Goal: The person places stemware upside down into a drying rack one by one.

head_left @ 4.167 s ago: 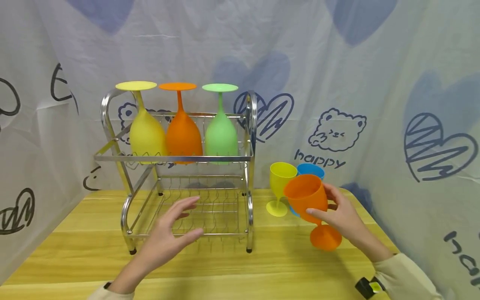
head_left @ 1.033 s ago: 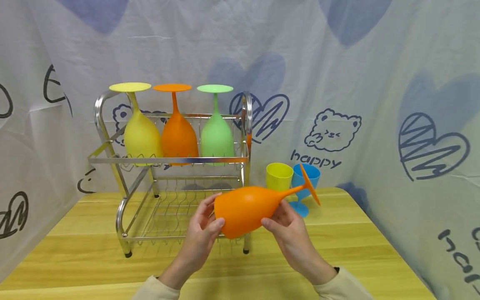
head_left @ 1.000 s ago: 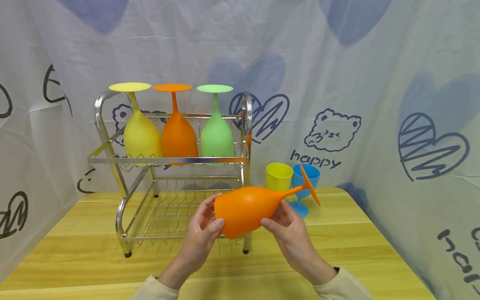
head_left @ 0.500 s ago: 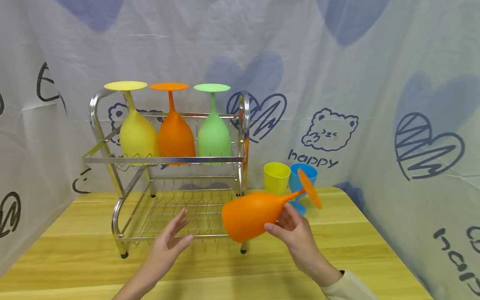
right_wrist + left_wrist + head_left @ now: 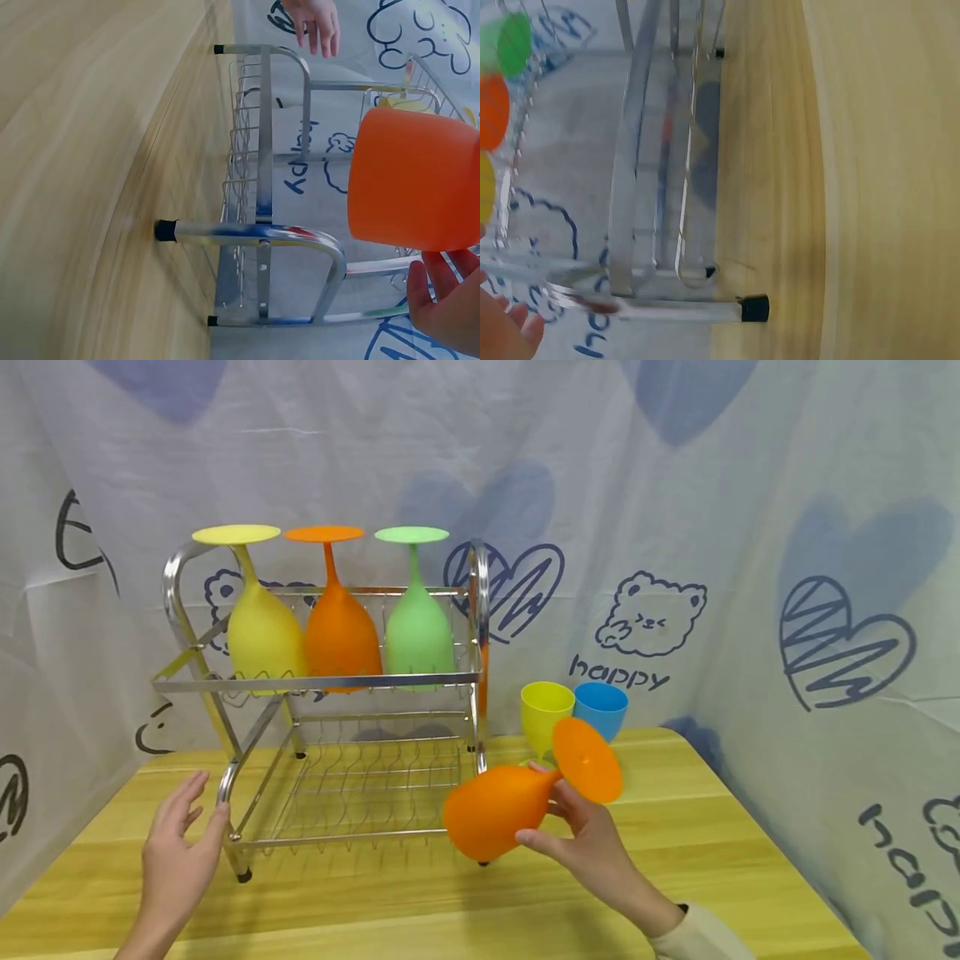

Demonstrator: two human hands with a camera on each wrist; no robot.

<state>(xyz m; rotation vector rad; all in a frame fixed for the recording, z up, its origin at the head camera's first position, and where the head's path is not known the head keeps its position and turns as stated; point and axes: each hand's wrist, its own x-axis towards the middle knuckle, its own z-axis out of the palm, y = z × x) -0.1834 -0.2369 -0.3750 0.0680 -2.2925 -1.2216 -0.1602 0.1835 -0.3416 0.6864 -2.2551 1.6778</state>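
Observation:
An orange goblet (image 5: 495, 810) lies tilted in my right hand (image 5: 581, 835), its mouth to the left and its round foot up to the right. Thumb and fingers grip it low on the bowl, close to the stem. In the right wrist view the orange bowl (image 5: 412, 180) fills the right side above my fingers. My left hand (image 5: 178, 852) holds nothing; its fingers are spread beside the front left leg of the metal rack (image 5: 322, 681). Upside down on the rack's upper tier stand a yellow goblet (image 5: 264, 635), another orange goblet (image 5: 341, 639) and a light green goblet (image 5: 420, 635).
Behind my right hand, a yellow goblet (image 5: 546, 710) and a blue goblet (image 5: 602, 708) stand upright at the table's back. The rack's lower wire tier (image 5: 367, 785) is just above the wooden table (image 5: 375, 902). A printed curtain (image 5: 660, 510) hangs around the table.
Both hands were on the orange goblet; the left has let go and moved left to the rack's side. The right hand has lowered the goblet slightly and turned its foot toward me.

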